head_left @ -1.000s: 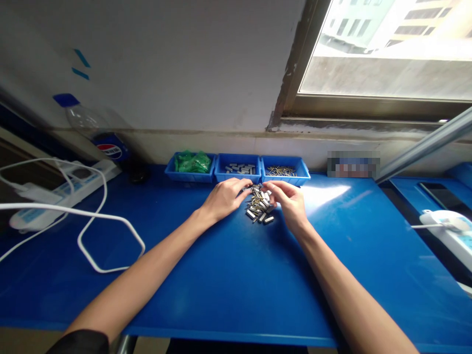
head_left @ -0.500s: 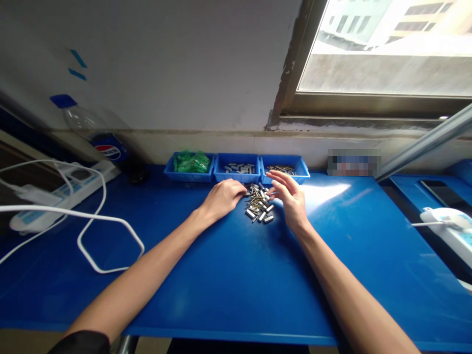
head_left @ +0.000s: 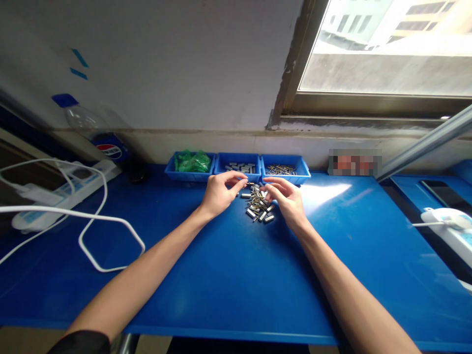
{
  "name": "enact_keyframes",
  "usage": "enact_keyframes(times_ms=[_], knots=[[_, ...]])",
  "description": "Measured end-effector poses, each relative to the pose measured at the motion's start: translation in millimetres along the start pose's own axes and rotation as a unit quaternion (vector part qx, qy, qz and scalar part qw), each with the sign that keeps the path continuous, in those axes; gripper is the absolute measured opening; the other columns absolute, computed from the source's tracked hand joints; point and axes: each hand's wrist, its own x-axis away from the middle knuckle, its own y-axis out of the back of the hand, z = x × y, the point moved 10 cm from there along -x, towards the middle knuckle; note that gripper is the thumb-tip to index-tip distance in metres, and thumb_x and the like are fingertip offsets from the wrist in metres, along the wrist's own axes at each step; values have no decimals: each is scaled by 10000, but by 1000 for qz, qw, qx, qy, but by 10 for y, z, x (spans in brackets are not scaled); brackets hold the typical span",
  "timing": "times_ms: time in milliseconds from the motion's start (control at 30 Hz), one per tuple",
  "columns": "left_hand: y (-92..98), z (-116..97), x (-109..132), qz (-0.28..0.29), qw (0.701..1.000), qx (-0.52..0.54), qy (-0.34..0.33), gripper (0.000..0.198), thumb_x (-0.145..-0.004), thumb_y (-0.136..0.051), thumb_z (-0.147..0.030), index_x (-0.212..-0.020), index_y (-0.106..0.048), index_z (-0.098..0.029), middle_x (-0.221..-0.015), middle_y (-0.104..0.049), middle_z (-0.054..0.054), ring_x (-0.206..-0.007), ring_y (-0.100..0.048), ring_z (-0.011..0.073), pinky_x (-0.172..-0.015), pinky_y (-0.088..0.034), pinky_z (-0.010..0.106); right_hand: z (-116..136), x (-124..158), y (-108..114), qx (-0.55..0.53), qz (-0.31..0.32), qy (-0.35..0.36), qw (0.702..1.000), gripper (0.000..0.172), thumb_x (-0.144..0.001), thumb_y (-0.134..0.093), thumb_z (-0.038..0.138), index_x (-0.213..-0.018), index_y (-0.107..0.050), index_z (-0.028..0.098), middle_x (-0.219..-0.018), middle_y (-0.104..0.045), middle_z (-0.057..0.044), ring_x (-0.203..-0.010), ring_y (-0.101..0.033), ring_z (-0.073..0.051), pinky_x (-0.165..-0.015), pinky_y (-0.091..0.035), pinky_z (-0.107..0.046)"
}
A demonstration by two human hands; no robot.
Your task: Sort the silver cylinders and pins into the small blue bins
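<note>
A small mixed pile of silver block-like pieces and thin brass-coloured pins (head_left: 259, 200) lies on the blue table, between my hands. My left hand (head_left: 218, 192) is at the pile's upper left, thumb and forefinger pinched together. A short, thin metal pin (head_left: 250, 184) seems to stick out from that pinch; its exact kind is too small to make out. My right hand (head_left: 287, 197) hovers at the pile's right edge with curved fingers, thumb apart from the forefinger. Nothing shows in it, though its fingertips overlap some pieces.
Behind the pile stand three blue bins: one with green plastic (head_left: 192, 161), one with silver pieces (head_left: 240, 167), one with brass-coloured pins (head_left: 281, 169). A Pepsi bottle (head_left: 110, 147), power strip (head_left: 66, 196) and white cable (head_left: 110, 269) occupy the left. A phone (head_left: 444, 193) lies right.
My left hand has lifted slightly off the pile's left edge, its pinch now turned toward the right hand. My right hand has lowered slightly and its fingers have drawn closer to the pile.
</note>
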Motion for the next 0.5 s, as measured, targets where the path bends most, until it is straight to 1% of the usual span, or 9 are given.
enact_keyframes(times_ms=[67,133,267,367,433,500], knots=[[-73,42,-1,24,996,76,39,210,-906,-756,-336,-1011,-766,-154,-878,-827,64,-824,-811,222,-811,-666,326,-20,12,-66,7,23,-9,1000,422,-808,-820,528,-1104,-775,231,-873,-796,-45,-686,-675,-177,-675,-576,-341],[-151,69,7,50,989,120,62,243,-885,-778,-344,-1031,-757,-151,-888,-827,74,-845,-814,233,-811,-670,330,-30,26,-137,6,47,-16,999,444,-785,-842,532,-1109,-785,233,-849,-788,-40,-676,-673,-180,-664,-572,-341],[-237,55,27,78,985,142,61,261,-835,-829,-343,-1002,-766,-152,-940,-829,76,-861,-812,230,-815,-666,320,-30,42,-184,-17,57,-29,998,405,-748,-875,518,-1016,-818,220,-808,-778,-36,-640,-650,-173,-649,-556,-342],[-252,2,35,91,989,110,37,225,-860,-808,-345,-977,-772,-157,-963,-827,63,-861,-806,216,-808,-661,309,-22,40,-164,-24,52,-27,998,366,-749,-880,496,-968,-831,207,-751,-755,-24,-618,-622,-159,-625,-525,-325],[-218,-34,29,87,995,41,8,188,-910,-759,-340,-983,-782,-169,-965,-827,50,-862,-798,206,-810,-652,307,-17,34,-132,-16,44,-20,999,355,-762,-873,489,-974,-836,207,-724,-745,-19,-618,-620,-160,-622,-515,-322],[-164,-54,19,75,996,-49,-28,169,-950,-710,-310,-1020,-792,-181,-1002,-827,47,-905,-791,210,-862,-640,326,-18,22,-73,-1,22,-14,1000,353,-769,-868,489,-979,-840,206,-731,-756,-27,-631,-636,-171,-637,-527,-332]])
